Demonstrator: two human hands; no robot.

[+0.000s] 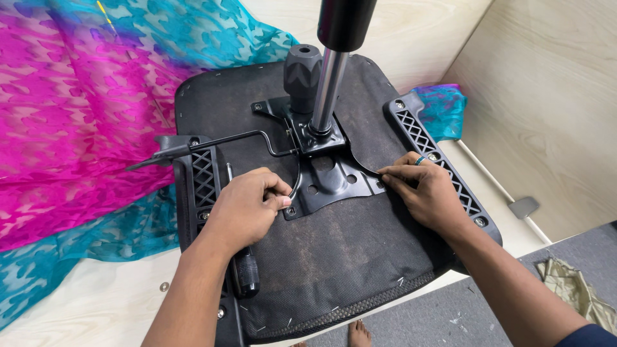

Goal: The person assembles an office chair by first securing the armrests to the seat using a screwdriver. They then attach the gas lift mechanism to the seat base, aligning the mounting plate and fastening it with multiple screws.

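An upturned seat (334, 257) is lying on a pale wooden surface (96, 308) with its black plate (324, 180) facing up at its centre and a chrome post (329, 90) standing out of the plate; the left hand (247, 209) is resting just left of the plate, its fingers (279, 200) pinching narrow on a small part at the plate's lower left corner, too small to tell. The right hand (424, 189) is lying just right of the plate, fingertips pressing its edge; a screwdriver (244, 270) is lying below the left hand, and a pink-and-teal cloth (83, 109) is spreading well left of the plate.
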